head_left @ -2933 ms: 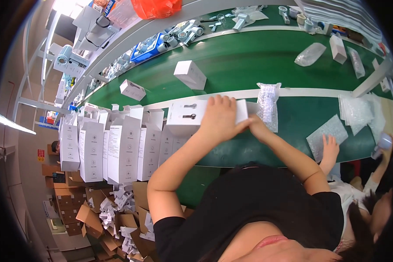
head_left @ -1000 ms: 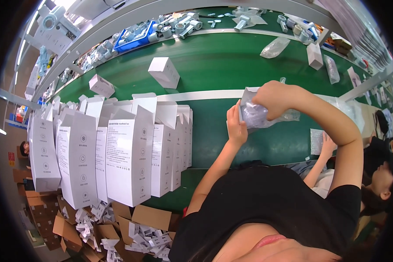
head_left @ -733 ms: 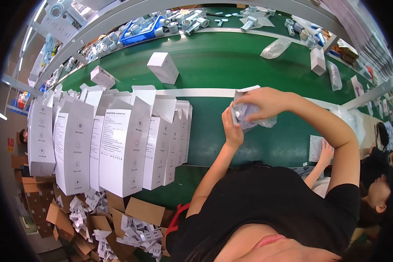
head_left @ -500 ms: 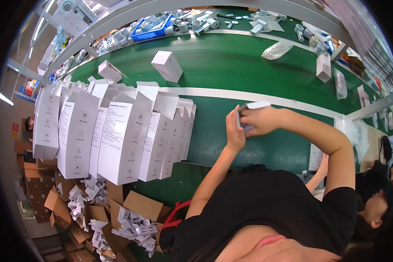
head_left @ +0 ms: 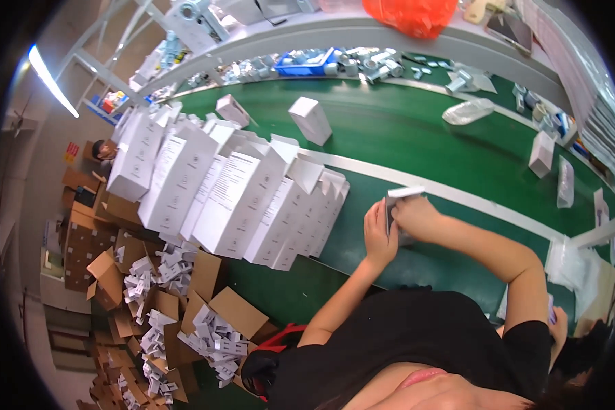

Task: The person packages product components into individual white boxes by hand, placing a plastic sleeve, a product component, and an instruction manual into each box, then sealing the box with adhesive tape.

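Note:
My left hand is closed round the side of a small white carton, its fingers upright along one wall. Bent at the wrist, my right hand presses its fingers against the same carton from the other side, below a pale top flap. My hands hide most of the carton, and I cannot tell what, if anything, is inside. To the left, several tall white cartons stand in tilted rows with their top flaps raised.
A green conveyor runs behind a pale rail, carrying a closed white box and a clear plastic bag. A blue tray lies among grey fittings. Brown cartons filled with small white boxes sit lower left. Another person's hand shows at right.
The whole view has shifted and tilted, so the carton rows and belt appear farther right. Both my hands stay on the small carton, with the right hand's fingers slightly more curled.

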### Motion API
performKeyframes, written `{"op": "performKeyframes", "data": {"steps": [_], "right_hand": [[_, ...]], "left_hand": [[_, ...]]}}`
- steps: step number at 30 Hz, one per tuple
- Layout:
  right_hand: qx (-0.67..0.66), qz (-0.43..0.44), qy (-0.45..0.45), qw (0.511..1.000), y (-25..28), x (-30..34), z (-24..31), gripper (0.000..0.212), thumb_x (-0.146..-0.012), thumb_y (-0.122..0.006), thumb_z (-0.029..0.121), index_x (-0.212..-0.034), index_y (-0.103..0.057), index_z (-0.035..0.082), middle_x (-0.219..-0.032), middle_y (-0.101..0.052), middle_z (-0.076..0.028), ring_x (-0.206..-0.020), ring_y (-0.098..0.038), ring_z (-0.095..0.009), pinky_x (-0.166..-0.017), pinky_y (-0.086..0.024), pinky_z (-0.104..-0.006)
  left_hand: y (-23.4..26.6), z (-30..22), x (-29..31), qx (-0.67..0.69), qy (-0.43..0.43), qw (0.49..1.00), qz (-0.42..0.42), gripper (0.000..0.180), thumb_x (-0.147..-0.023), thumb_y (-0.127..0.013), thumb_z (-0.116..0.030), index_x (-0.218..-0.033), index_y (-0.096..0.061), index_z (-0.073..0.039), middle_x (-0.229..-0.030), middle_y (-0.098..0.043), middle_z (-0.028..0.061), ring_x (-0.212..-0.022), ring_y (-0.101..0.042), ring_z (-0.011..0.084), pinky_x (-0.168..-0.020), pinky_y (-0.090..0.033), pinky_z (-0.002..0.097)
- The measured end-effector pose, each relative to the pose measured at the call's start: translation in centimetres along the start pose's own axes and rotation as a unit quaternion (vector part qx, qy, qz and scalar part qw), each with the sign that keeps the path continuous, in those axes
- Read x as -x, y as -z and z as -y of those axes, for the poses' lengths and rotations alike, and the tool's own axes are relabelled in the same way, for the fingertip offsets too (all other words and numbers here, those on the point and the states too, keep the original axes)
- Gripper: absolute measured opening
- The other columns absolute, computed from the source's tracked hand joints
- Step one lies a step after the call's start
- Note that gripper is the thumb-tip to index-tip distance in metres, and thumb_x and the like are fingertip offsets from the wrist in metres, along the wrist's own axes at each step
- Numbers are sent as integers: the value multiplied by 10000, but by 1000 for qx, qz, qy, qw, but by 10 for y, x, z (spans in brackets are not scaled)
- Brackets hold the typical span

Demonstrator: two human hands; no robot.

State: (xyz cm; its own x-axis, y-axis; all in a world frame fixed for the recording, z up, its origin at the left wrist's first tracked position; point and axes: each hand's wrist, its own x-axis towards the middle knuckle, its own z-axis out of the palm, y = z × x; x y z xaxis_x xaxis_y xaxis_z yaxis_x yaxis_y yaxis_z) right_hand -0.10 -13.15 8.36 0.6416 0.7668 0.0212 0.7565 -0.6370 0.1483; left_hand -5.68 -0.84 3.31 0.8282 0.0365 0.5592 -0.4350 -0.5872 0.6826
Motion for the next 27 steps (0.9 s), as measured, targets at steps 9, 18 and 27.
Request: {"op": "performKeyframes", "data": {"steps": [9, 18, 27], "right_hand": [[-416, -177, 7, 892, 57, 30, -11, 240, -663, -557, 97, -896, -568, 42, -919, -599, -101, -846, -541, -295, -740, -423, -368], [-52, -162, -29, 985, 18, 17, -2, 139, -654, -595, 163, -770, -584, 88, -788, -570, -79, -784, -501, -240, -721, -348, -337], [-52, -291, -120, 948, 8, 21, 23, 209, -669, -580, 167, -836, -559, 43, -910, -543, -120, -819, -482, -262, -786, -356, -390]], "left_hand": [[11, -11, -3, 35, -24, 997, -59, 442, -737, -581, -69, -1150, -453, 21, -1138, -475, 187, -994, -471, 331, -874, -386, 377], [2, -7, -10, 16, -39, 998, -41, 309, -732, -598, -39, -1024, -510, 12, -1079, -513, 150, -1002, -474, 310, -874, -382, 362], [4, 2, -3, -18, -100, 995, -12, 373, -756, -525, -51, -1112, -464, 43, -1087, -501, 193, -1034, -461, 356, -907, -351, 405]]}}
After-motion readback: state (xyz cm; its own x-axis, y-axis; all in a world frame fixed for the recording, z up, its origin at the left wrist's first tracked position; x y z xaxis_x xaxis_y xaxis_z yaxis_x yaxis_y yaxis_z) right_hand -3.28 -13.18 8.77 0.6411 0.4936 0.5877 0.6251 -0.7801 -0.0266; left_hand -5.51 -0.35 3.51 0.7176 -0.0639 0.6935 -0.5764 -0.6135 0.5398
